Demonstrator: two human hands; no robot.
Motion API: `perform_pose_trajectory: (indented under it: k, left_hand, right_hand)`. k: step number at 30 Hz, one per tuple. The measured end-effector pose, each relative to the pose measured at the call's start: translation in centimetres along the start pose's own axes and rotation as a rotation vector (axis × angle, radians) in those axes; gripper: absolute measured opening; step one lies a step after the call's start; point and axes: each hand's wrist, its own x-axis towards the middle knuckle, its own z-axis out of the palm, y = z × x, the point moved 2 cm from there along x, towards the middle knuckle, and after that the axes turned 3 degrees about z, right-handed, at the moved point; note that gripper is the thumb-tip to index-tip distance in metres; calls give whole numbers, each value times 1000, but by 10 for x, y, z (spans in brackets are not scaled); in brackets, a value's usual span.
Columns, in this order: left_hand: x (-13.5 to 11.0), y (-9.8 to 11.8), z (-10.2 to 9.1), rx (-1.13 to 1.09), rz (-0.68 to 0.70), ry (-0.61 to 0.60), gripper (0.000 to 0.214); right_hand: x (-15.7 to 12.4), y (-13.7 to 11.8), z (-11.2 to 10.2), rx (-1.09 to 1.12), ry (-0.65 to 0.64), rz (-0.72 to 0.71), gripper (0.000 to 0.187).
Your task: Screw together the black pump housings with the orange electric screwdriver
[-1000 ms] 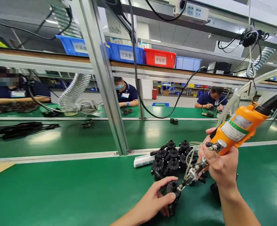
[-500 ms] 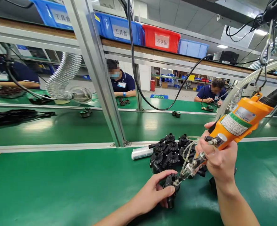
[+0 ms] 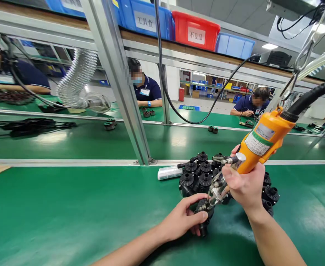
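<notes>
My left hand [image 3: 186,218] grips a black pump housing [image 3: 203,211] on the green bench, thumb and fingers around its round top. A short spout on the housing points toward me. Wrapped in my right hand [image 3: 245,184] is an orange electric screwdriver [image 3: 264,138], tilted, its metal nose [image 3: 217,192] down at the housing's top. Whether the bit sits on a screw is too small to tell. Several similar black pump housings [image 3: 205,180] stand grouped just behind, and more housings [image 3: 271,194] show to the right of my right wrist.
A clear plastic-wrapped roll [image 3: 169,172] lies left of the group. A metal post [image 3: 116,81] rises behind the bench [image 3: 68,207]. The screwdriver hangs from a hook [image 3: 297,70] with a thick black cable [image 3: 314,96]. Blue and red bins [image 3: 195,31] stand overhead; people sit opposite.
The screwdriver has swung left and more upright, its nose still at the held housing. My right hand moved left, uncovering housings on the right. My left hand keeps its hold.
</notes>
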Motion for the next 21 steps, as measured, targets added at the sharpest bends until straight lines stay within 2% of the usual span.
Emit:
perform_pose_trajectory:
  k: [6,11,14,17,19,21]
  left_hand:
    - [1,-4,-1,30,16,8,76]
    - [0,-18,-8,90,30,48,90]
    - [-4,-22,-11,140,33,-3,105]
    - [-8,-19,-6,180,-12,-61,124]
    - [-8,-17,0,188,-29,-63,126]
    - [-8,-17,7,172,-29,-73,125]
  right_hand:
    - [-4,7,2,-11,-42,13,32]
    - [1,14,1,39,-21,60,36]
    - [9,10,-18,51,16,76,40]
    - [12,1,-53,93,46,103,47]
    - [9,-6,-72,168,31,121,48]
    - [4,-15,-80,274,-29,137,49]
